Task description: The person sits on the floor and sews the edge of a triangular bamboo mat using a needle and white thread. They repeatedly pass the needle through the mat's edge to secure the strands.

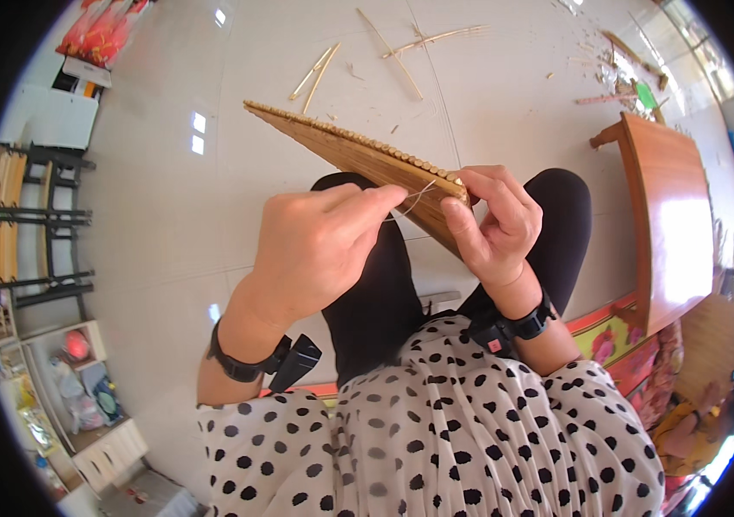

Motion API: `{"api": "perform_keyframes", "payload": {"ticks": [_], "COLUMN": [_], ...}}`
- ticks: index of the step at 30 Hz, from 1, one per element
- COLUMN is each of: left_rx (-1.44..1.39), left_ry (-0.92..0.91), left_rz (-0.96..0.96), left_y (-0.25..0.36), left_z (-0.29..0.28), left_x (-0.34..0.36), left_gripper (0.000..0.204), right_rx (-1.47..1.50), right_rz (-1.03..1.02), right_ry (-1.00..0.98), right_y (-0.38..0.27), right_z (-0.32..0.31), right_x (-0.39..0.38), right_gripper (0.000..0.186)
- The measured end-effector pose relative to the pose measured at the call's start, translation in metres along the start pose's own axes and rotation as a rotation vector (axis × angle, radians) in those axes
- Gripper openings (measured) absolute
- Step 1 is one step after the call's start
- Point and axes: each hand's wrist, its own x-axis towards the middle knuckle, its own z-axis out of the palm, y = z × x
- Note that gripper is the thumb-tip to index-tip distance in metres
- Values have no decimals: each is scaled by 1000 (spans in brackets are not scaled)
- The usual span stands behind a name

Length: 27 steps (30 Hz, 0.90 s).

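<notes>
A flat panel of golden stalks, laid side by side with their cut ends in a row along the upper edge, slants across my lap. My right hand grips its near right corner between thumb and fingers. Over the panel's face, my left hand is closed in a pinch, with a thin pale thread at its fingertips. The thread loops toward the stalk ends near my right thumb. Whether my left fingers also hold a needle is hidden.
Loose stalks lie on the pale tiled floor ahead. A wooden table stands at right, with scraps beyond it. Folded black-framed furniture and a shelf unit line the left. Another person is at lower right.
</notes>
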Motion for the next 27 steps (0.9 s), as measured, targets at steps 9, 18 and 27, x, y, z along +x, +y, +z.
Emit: {"api": "perform_keyframes", "payload": {"ticks": [9,18,27], "left_rx": [-8,-30,-87], "left_ry": [-112,-123,-93], "left_rz": [-17,-113,-226], "left_y": [0,17,21], "left_z": [-7,-6,-6], "left_x": [-1,-7,-26], "left_gripper": [31,28,17], "right_rx": [38,161,184], "right_rz": [9,89,-36], "right_ry": [-47,42,29], "right_y": [-2,-1,-4], "right_z": [-5,1,3], "right_x": [-9,-16,-24], "right_gripper": [28,33,35]}}
